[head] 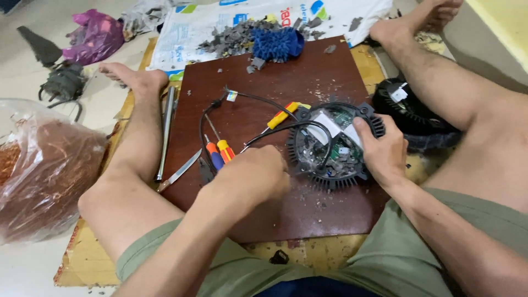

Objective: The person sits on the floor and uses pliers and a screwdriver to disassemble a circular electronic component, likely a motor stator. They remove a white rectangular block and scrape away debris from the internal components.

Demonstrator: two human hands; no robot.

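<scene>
A round black finned housing [330,179] with a green circuit board and grey crumbled filler inside lies on a dark red board [286,77]. My right hand [382,151] grips its right rim, thumb on a white patch inside. My left hand [256,176] is closed at the housing's left rim; what it holds is hidden. Black cables [258,99] loop from the housing across the board.
Screwdrivers with orange, yellow and blue handles [220,151], a knife [179,171] and a metal rod [166,129] lie left on the board. Grey rubble and a blue mitt [278,43] sit behind. A bag of copper wire [44,170] is at left, another black housing [410,113] at right.
</scene>
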